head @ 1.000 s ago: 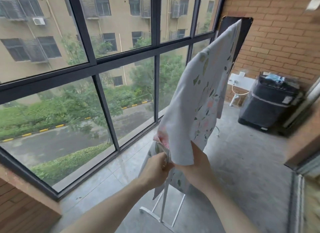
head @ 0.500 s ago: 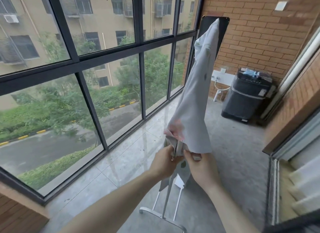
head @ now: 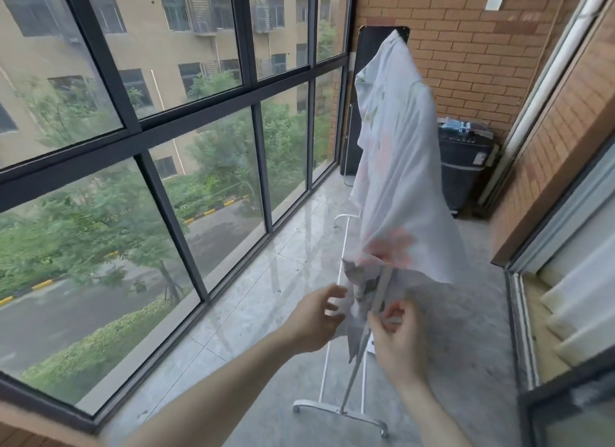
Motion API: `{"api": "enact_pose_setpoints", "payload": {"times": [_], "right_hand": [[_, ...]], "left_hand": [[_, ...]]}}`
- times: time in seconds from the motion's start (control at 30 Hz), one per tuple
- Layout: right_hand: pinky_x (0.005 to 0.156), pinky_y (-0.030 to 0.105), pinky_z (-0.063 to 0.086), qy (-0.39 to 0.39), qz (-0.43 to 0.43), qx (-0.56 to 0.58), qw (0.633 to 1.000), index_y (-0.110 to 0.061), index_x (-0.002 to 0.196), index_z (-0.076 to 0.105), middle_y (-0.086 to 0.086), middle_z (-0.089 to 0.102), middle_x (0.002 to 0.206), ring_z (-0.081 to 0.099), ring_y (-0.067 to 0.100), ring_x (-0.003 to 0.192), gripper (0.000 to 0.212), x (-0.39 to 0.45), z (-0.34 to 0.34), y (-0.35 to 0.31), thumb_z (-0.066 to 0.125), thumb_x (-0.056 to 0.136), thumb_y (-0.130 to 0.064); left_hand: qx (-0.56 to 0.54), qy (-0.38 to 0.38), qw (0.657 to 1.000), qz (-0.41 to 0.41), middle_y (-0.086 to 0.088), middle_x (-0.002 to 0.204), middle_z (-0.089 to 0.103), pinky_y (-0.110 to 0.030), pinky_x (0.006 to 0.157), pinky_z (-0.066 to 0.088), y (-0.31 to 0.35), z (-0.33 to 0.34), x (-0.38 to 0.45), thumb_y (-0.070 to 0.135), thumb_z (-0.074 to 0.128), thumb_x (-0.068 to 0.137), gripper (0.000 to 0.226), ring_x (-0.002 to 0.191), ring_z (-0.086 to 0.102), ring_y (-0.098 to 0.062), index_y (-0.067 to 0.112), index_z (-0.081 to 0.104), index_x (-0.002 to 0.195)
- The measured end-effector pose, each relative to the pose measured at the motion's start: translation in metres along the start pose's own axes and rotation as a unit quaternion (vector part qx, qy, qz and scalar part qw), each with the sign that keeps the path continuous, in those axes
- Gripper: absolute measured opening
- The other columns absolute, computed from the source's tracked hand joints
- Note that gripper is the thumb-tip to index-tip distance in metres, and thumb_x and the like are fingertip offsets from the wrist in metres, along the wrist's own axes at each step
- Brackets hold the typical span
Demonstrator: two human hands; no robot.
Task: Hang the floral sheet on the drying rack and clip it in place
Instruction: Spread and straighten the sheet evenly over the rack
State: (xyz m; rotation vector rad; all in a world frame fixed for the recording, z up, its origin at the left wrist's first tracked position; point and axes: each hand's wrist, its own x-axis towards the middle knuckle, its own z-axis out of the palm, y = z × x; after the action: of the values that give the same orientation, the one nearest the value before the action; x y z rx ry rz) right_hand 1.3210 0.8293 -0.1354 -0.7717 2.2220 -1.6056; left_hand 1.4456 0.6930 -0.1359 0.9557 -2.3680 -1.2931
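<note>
Draped already: floral sheet (head: 397,167) over the white drying rack (head: 346,373), near end bunched low at the post. Fastening step in hand. Right hand (head: 397,338), grip narrow, pinching something small and pale against the cloth, likely a clip, too blurred to confirm. Left hand (head: 316,318), grip wide, just beside the hem. Next: steady the cloth, press the clip home

Two hands, the left hand (head: 314,320) and the right hand (head: 401,341), one floral sheet (head: 396,180), one white drying rack (head: 346,410), one dark washing machine (head: 464,167), one dark panel (head: 371,63) against the brick wall, and one pale wall plate (head: 494,2) are in view.
</note>
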Motion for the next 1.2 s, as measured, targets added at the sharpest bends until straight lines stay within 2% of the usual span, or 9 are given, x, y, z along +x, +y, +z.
{"api": "enact_pose_setpoints", "payload": {"times": [0.13, 0.27, 0.37, 0.5, 0.6, 0.73, 0.87, 1.03, 1.2], "right_hand": [[0.071, 0.037, 0.053, -0.006, 0.028, 0.024, 0.999, -0.039, 0.109, 0.049, -0.007, 0.065, 0.110, 0.066, -0.002, 0.074, 0.037, -0.032, 0.050, -0.006, 0.076, 0.090, -0.020], [0.084, 0.052, 0.060, -0.012, 0.064, 0.040, 0.997, -0.032, 0.146, 0.035, -0.008, 0.052, 0.134, 0.069, -0.003, 0.079, 0.070, -0.047, 0.082, -0.012, 0.077, 0.090, -0.026], [0.086, 0.049, 0.060, 0.013, 0.068, 0.055, 0.996, -0.028, 0.156, 0.026, -0.006, 0.050, 0.143, 0.071, 0.004, 0.079, 0.084, -0.050, 0.101, -0.023, 0.078, 0.090, -0.027], [0.077, 0.032, 0.048, 0.056, 0.066, 0.050, 0.995, -0.020, 0.153, 0.030, -0.006, 0.073, 0.099, 0.066, -0.005, 0.073, 0.079, -0.044, 0.120, -0.028, 0.078, 0.090, -0.024], [0.077, 0.038, 0.054, 0.105, 0.085, 0.057, 0.989, -0.018, 0.150, 0.030, -0.004, 0.061, 0.122, 0.068, 0.001, 0.070, 0.082, -0.039, 0.141, -0.021, 0.082, 0.087, -0.024], [0.088, 0.047, 0.053, 0.159, 0.145, 0.085, 0.973, -0.014, 0.147, 0.031, 0.001, 0.068, 0.107, 0.068, 0.027, 0.095, 0.084, -0.023, 0.168, -0.003, 0.084, 0.084, -0.029], [0.093, 0.047, 0.054, 0.184, 0.244, 0.158, 0.939, -0.013, 0.149, 0.032, 0.002, 0.071, 0.103, 0.066, 0.025, 0.096, 0.087, -0.003, 0.195, 0.018, 0.086, 0.082, -0.026], [0.062, 0.034, 0.050, 0.167, 0.384, 0.210, 0.883, -0.013, 0.150, 0.032, 0.002, 0.064, 0.090, 0.058, 0.019, 0.070, 0.078, 0.005, 0.216, 0.043, 0.078, 0.087, -0.009], [0.059, 0.030, 0.051, 0.087, 0.456, 0.203, 0.862, -0.022, 0.135, 0.042, -0.001, 0.063, 0.107, 0.067, 0.022, 0.077, 0.067, 0.008, 0.241, 0.050, 0.084, 0.083, -0.021]], "left_hand": [[0.030, 0.010, 0.999, -0.010, 0.017, 0.133, 0.059, -0.023, 0.083, 0.058, -0.044, -0.061, -0.023, 0.018, 0.061, 0.099, 0.036, 0.113, 0.064, -0.003, 0.029, 0.059, 0.133], [0.038, 0.014, 0.999, -0.011, 0.022, 0.130, 0.059, -0.014, 0.065, 0.052, -0.073, -0.104, -0.036, 0.019, 0.059, 0.099, 0.030, 0.111, 0.062, 0.003, 0.032, 0.062, 0.125], [0.028, 0.003, 1.000, -0.002, 0.022, 0.127, 0.060, -0.012, 0.060, 0.049, -0.079, -0.125, -0.031, 0.020, 0.060, 0.098, 0.029, 0.111, 0.062, 0.004, 0.033, 0.063, 0.123], [0.022, -0.011, 0.999, 0.023, 0.025, 0.127, 0.060, -0.020, 0.063, 0.054, -0.071, -0.137, -0.005, 0.023, 0.060, 0.097, 0.027, 0.108, 0.063, 0.007, 0.035, 0.063, 0.120], [0.009, -0.027, 0.999, 0.031, 0.022, 0.125, 0.061, -0.016, 0.062, 0.054, -0.064, -0.141, 0.021, 0.022, 0.060, 0.097, 0.027, 0.107, 0.064, 0.005, 0.032, 0.064, 0.121], [0.012, -0.052, 0.998, 0.026, 0.020, 0.123, 0.061, -0.006, 0.056, 0.043, -0.063, -0.146, 0.056, 0.021, 0.060, 0.097, 0.031, 0.104, 0.064, 0.003, 0.029, 0.063, 0.127], [0.018, -0.085, 0.996, 0.008, 0.018, 0.126, 0.061, -0.007, 0.051, 0.041, -0.077, -0.150, 0.096, 0.022, 0.060, 0.097, 0.031, 0.107, 0.064, 0.000, 0.027, 0.063, 0.128], [0.008, -0.139, 0.990, -0.035, 0.010, 0.120, 0.064, -0.011, 0.049, 0.042, -0.105, -0.144, 0.142, 0.019, 0.062, 0.097, 0.030, 0.081, 0.063, 0.001, 0.023, 0.063, 0.127], [0.026, -0.196, 0.980, -0.037, 0.022, 0.127, 0.062, -0.027, 0.072, 0.058, -0.127, -0.140, 0.189, 0.026, 0.064, 0.093, 0.031, 0.097, 0.069, -0.005, 0.032, 0.063, 0.123]]}}
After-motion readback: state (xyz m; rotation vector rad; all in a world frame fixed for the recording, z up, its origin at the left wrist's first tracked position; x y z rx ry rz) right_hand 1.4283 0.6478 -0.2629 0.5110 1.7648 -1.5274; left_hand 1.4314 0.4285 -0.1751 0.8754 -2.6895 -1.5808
